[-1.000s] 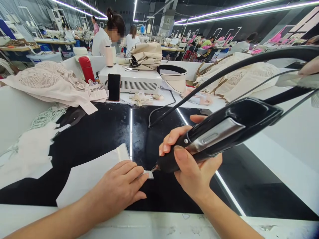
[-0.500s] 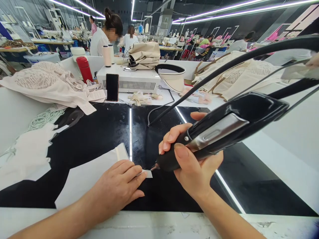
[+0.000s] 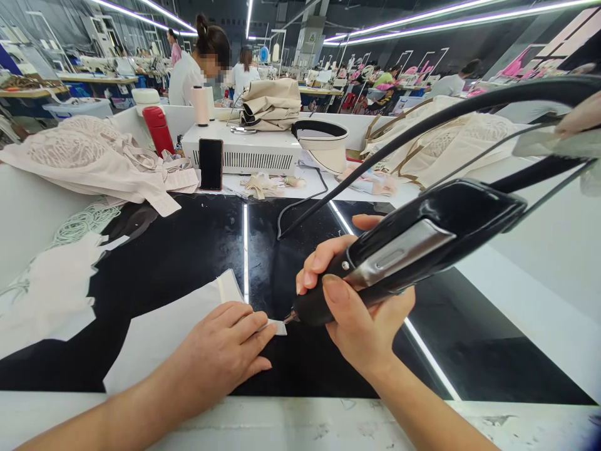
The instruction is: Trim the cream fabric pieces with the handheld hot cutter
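My left hand (image 3: 225, 344) presses a white fabric piece (image 3: 154, 329) onto the black tabletop (image 3: 197, 244), fingers close together over it. A narrow end of the fabric pokes out past my fingertips; part of the piece is hidden under the hand. My right hand (image 3: 361, 307) is wrapped round a thick corded handheld tool (image 3: 399, 250), black with a silver metal strip along its side. The tool slants down to the left. Its small metal tip meets the edge of the fabric's narrow end, though I cannot tell whether they touch.
Thick black cable (image 3: 399, 141) arches from the right. Cut white pieces (image 3: 51, 288) and pale green cord (image 3: 87, 222) lie left. Behind are beige lace garments (image 3: 70, 153), a phone (image 3: 211, 164), a white vented box (image 3: 263, 153), a red bottle (image 3: 158, 131) and a sun visor (image 3: 323, 147).
My right hand and the tool have shifted slightly left and down, the tool's rear end most. The left hand and the fabric have stayed almost still.
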Demonstrator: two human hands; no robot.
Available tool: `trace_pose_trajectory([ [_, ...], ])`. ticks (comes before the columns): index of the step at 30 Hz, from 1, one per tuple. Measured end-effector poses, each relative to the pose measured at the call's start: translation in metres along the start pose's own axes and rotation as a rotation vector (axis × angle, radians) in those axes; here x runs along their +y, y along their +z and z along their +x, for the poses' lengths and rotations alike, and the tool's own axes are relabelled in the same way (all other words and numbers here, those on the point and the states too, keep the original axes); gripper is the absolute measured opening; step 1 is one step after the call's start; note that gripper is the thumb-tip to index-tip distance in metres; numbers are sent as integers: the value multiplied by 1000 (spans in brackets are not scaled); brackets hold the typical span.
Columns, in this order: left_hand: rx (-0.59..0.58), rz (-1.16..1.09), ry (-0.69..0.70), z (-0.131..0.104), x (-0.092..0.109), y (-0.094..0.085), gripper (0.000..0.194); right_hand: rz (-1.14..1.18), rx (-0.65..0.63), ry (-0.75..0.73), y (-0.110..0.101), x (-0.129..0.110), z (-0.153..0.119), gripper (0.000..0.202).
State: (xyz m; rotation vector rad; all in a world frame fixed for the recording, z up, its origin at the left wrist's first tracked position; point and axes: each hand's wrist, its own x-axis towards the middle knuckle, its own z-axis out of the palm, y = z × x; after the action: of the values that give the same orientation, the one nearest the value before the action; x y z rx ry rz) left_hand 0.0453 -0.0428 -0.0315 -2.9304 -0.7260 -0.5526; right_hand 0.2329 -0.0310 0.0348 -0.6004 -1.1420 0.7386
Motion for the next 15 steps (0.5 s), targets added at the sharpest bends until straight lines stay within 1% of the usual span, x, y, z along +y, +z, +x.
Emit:
trace_pose_trajectory([
  [8,-21,-3,-2,-2,-3,4,52,-9,-5,-13,-4,-1,0,37],
  [13,-18,11,17,-1,-6,4,55,21,-10,0,-5,-2,-2,44],
  [15,-13,9,11,1,-5,2,56,40,-13,22,-2,-5,-4,43],
])
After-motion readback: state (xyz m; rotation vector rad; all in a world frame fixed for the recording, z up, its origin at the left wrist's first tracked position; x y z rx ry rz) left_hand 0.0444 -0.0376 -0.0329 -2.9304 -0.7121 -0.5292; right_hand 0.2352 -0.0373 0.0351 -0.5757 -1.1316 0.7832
